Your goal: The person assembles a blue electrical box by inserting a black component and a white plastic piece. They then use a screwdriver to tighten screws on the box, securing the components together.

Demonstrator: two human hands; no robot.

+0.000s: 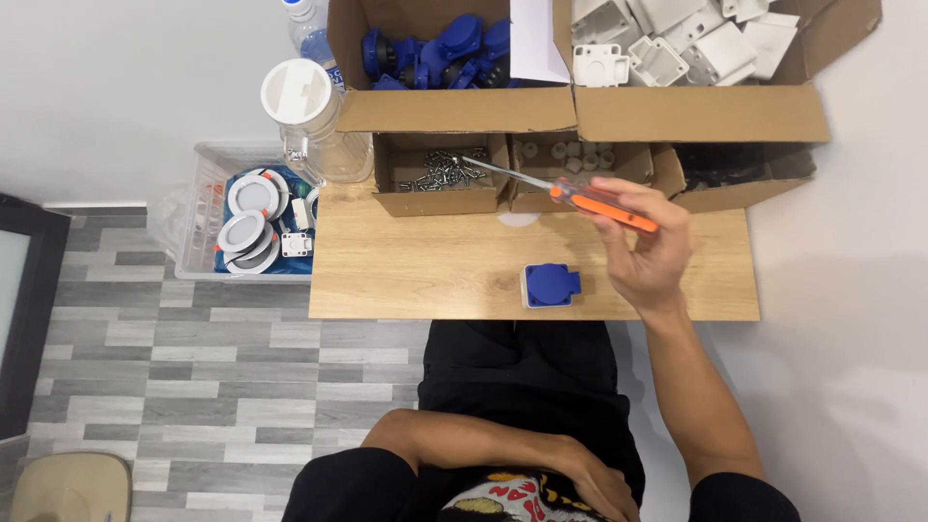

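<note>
Nearest, the left hand (590, 483) lies in the lap at six o'clock, loosely curled and holding nothing. Above it, at three o'clock from the blue socket unit (551, 285) on the wooden table (406, 271), the right hand (648, 251) pinches the screwdriver (565, 193) by its orange handle. The thin metal shaft points toward eleven o'clock, its tip over the small box of screws (442, 172). The tool looks light and stiff; the ribbed handle seems the surest hold. Farther off, big cartons hold blue parts (435, 53) and white housings (677, 39).

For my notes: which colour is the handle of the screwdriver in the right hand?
Orange, on the steel-shafted screwdriver; head view.
</note>
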